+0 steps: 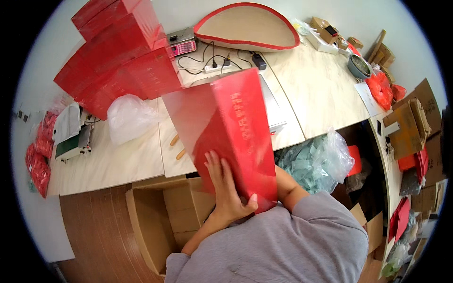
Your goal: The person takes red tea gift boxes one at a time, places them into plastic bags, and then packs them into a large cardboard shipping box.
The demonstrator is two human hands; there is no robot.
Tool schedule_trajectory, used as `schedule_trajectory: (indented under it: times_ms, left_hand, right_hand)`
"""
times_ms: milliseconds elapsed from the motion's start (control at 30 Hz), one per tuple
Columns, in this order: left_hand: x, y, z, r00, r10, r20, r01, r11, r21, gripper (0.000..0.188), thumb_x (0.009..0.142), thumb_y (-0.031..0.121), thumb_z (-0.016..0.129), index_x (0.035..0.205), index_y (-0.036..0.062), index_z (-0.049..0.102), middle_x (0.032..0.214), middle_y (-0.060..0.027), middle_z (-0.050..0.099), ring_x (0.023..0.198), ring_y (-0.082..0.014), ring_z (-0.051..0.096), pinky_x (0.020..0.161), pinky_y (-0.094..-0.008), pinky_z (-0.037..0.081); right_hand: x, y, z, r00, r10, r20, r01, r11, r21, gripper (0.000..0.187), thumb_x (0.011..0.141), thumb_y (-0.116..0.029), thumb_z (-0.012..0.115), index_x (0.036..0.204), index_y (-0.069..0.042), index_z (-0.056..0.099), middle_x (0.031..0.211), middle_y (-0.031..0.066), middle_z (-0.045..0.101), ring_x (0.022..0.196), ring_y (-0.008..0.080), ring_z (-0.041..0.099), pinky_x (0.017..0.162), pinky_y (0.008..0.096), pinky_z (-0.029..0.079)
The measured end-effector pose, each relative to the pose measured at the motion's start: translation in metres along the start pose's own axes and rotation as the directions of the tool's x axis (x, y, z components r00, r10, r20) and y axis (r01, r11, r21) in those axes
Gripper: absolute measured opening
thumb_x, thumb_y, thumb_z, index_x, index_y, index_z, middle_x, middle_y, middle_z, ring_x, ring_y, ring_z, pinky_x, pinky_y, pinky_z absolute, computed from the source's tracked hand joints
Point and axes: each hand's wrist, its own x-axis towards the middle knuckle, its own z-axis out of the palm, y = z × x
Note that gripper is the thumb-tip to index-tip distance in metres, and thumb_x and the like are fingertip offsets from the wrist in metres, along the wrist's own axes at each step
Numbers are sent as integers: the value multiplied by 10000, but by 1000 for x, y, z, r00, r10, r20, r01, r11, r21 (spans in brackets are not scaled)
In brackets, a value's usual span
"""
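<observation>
A tall red box (247,137) with gold lettering on its narrow side stands in front of my chest, tilted to the left. Its wide left face is glossy and pale with reflected light near the top. My left hand (226,188) grips the lower part, fingers spread over the wide face and thumb round the narrow side's bottom edge. My right forearm (289,186) reaches behind the box, which hides the right hand.
Stacked red boxes (127,61) and a clear plastic bag (132,118) stand on the left of the table (306,89). Behind are a scale (183,43), cables and a red-rimmed tray (245,28). An open carton (163,212) sits below; a bag of pale green packets (314,160) lies right.
</observation>
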Motion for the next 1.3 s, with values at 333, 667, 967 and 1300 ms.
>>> schedule_trajectory:
  times_ms: [333, 667, 967, 1300]
  left_hand:
    - [-19, -4, -27, 980, -178, -91, 165, 977, -135, 995, 814, 462, 500, 1412, -53, -106, 1450, -338, -121, 1354, -501, -69, 1070, -592, 45]
    - [-38, -15, -47, 886, -450, -108, 336, 785, -520, 790, 917, 348, 449, 1427, -50, -4, 1485, -253, 25, 1377, -366, 94, 1103, -449, 123]
    - [-25, -66, -20, 571, -754, 325, 264, -206, -942, 748, 902, 644, 293, 1406, 91, 281, 1379, -79, 393, 1244, -186, 398, 1027, -373, 349]
    - [4, -132, 98, 864, -307, 399, 213, -495, -842, 722, 848, 683, 393, 1245, 87, 486, 1174, -64, 560, 1049, -189, 557, 867, -358, 483]
  right_hand:
    - [35, -20, 50, 992, 4, 128, 14, 989, -144, 502, 926, -360, 329, 1029, 69, 568, 983, 264, 607, 892, 333, 586, 820, 412, 429]
    - [95, -69, 43, 995, -70, -76, 28, 890, -455, 497, 924, -336, 324, 989, 82, 585, 940, 285, 621, 854, 350, 600, 799, 422, 437]
    - [28, -165, -52, 922, -302, -241, 138, 841, -523, 415, 909, -369, 532, 680, -23, 541, 618, -14, 467, 635, 57, 424, 569, 208, 351]
    - [-34, -220, -115, 969, 36, -244, -56, 996, -74, 758, 795, -332, 664, 1382, 17, 335, 1340, 165, 452, 1206, 271, 455, 1003, 348, 372]
